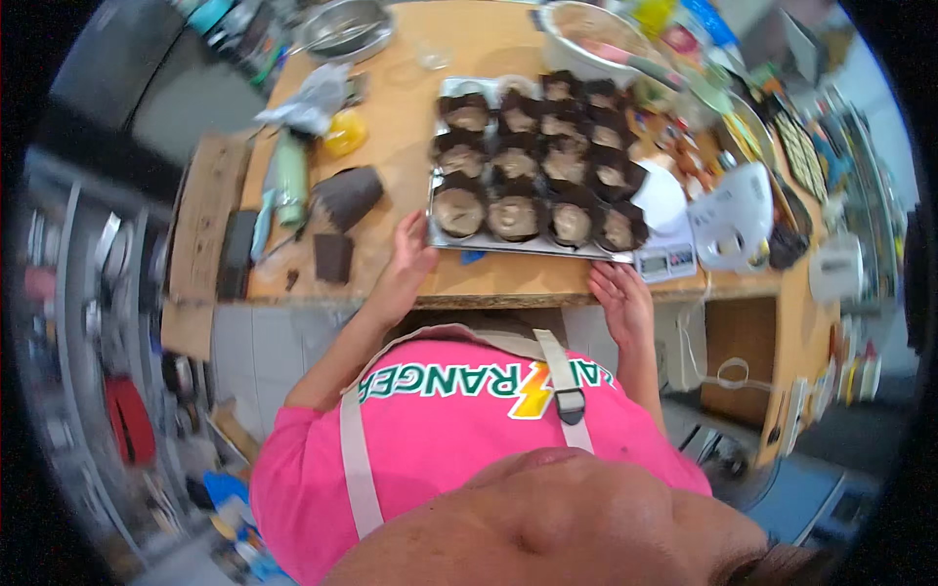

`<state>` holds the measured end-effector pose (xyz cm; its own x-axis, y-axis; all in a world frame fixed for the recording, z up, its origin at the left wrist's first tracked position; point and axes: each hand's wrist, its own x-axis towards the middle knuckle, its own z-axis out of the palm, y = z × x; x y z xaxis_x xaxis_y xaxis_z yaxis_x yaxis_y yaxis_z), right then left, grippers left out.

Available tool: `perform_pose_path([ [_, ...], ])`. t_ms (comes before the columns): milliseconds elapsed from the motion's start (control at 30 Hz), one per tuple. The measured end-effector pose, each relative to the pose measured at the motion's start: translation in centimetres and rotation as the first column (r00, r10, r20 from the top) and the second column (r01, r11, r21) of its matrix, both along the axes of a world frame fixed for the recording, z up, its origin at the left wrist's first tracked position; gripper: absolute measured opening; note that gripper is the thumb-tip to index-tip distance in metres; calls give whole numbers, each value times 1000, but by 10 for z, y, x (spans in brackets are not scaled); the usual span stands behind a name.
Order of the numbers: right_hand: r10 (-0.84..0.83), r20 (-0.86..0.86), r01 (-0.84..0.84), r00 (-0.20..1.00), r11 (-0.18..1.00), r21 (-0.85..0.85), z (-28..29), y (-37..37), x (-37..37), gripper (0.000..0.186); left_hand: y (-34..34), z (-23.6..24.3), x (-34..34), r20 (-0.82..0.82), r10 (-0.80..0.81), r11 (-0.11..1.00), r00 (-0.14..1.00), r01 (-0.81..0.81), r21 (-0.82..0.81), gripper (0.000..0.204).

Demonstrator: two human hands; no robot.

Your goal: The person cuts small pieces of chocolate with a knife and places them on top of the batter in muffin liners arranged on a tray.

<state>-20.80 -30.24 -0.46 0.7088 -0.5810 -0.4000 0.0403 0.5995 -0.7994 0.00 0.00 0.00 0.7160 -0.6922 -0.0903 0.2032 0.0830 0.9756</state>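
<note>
Bracketing the metal tray (532, 252), the left hand (410, 256) meets its near-left corner and the right hand (619, 290) its near-right corner, presumably to keep it level. Both hands are part open, fingers loosely bent; whether either truly grips the tray, or whether it is lifted, cannot be told. Just beyond and between the hands, dark paper cups (575, 195) filled with pale brown batter stand in close rows, likely so that they prop one another upright. Beside the left hand: a stack of unfilled cups (349, 195), apart from the filled ones. Just beyond the right hand: a white scale (666, 262). Farther, past the tray: a white bowl (575, 64) with a pink-handled spatula (614, 53) lying across it, handle outward, probably for easy reach.
</note>
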Motion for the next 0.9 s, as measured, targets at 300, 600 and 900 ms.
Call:
perform_pose_path([
  [300, 484, -213, -522, 849, 831, -193, 29, -12, -10, 26, 2, 23, -16, 116, -25, 995, 993, 36, -96, 87],
  [600, 828, -376, -876, 416, 253, -411, 37, 51, 59, 28, 104, 45, -13, 590, 367, 893, 719, -449, -9, 56],
  [900, 706, -159, -688, 690, 570, -450, 20, 67, 97, 34, 162, 29, -19, 721, 403, 606, 564, -755, 251, 60],
])
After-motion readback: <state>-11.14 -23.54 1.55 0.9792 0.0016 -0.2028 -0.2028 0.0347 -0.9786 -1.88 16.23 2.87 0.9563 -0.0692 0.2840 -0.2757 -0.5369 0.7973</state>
